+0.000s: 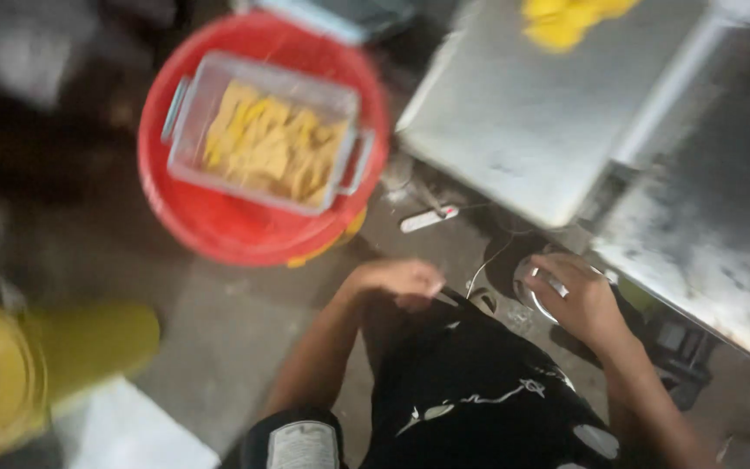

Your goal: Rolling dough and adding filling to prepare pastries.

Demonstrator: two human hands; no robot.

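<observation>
The view is blurred. My right hand (582,302) reaches down below the steel table and grips the rim of a small round metal dish (533,288) near the floor. My left hand (403,280) hangs beside my knee with its fingers curled, touching the edge of my black clothing (470,382); whether it holds anything is unclear. Up to the left, a clear plastic container (264,130) full of yellow strips sits inside a red tub (219,221).
A steel table (549,122) fills the upper right, with yellow pieces (566,19) at its far edge. A white flat object (427,219) and a thin cable (488,260) lie on the concrete floor. A yellow bucket (2,373) stands at the lower left.
</observation>
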